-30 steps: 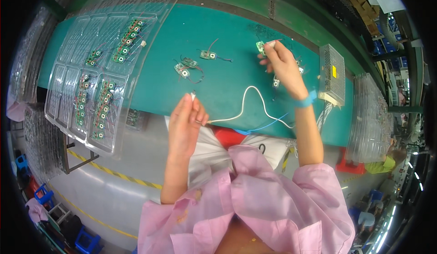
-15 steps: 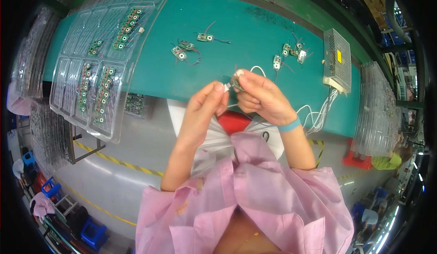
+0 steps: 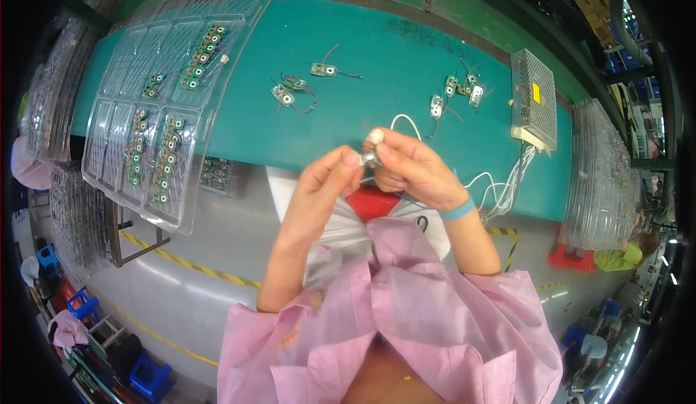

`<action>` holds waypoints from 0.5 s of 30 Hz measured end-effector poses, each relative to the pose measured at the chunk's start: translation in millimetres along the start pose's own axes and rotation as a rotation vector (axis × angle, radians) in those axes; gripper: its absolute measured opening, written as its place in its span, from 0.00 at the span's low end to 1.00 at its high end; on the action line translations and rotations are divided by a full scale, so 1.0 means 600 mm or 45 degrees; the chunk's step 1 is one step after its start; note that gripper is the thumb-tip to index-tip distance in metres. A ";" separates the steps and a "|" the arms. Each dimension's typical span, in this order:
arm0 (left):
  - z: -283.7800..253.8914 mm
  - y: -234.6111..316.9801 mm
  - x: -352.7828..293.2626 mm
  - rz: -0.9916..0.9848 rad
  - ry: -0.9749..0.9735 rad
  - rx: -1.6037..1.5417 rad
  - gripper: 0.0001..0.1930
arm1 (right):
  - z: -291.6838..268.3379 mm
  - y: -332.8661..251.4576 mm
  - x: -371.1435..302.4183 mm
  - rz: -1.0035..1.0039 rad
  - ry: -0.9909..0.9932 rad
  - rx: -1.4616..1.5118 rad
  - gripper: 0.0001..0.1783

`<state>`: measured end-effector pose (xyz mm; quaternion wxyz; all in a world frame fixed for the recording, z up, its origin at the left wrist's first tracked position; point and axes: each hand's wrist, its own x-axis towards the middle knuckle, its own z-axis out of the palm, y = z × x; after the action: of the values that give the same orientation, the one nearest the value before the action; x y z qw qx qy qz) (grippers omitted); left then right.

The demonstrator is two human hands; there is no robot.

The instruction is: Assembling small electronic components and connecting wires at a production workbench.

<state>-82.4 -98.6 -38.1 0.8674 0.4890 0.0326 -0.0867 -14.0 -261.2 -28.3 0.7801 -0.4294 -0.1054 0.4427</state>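
Bench surroundings, head view.
Green worktop point(image 3: 377, 49): clear plastic compartment tray point(image 3: 156, 107) at left holding small green circuit boards point(image 3: 199, 60); loose boards with wires point(image 3: 290, 92) at centre, more point(image 3: 453, 92) toward right; perforated metal box point(image 3: 533, 100) far right, white cables point(image 3: 504, 183) trailing off it; stacked clear trays point(image 3: 602, 179) beyond.

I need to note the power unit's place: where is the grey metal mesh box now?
In the head view the grey metal mesh box lies at the right end of the green table, right of the loose small circuit boards; white wires hang below it.
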 end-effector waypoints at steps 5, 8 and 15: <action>-0.008 -0.001 0.000 0.016 -0.006 0.083 0.13 | 0.000 -0.001 0.000 0.059 0.040 -0.202 0.07; -0.016 -0.004 0.000 -0.001 -0.010 0.075 0.13 | 0.012 -0.013 0.002 0.091 0.039 -0.363 0.07; -0.034 -0.008 0.002 -0.043 -0.058 0.104 0.12 | 0.002 -0.020 0.015 0.107 -0.057 -0.754 0.08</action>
<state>-81.4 -83.6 -53.2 0.8455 0.5214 0.0174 -0.1137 -2.2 -256.1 -20.3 0.5994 -0.6322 -0.2293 0.4340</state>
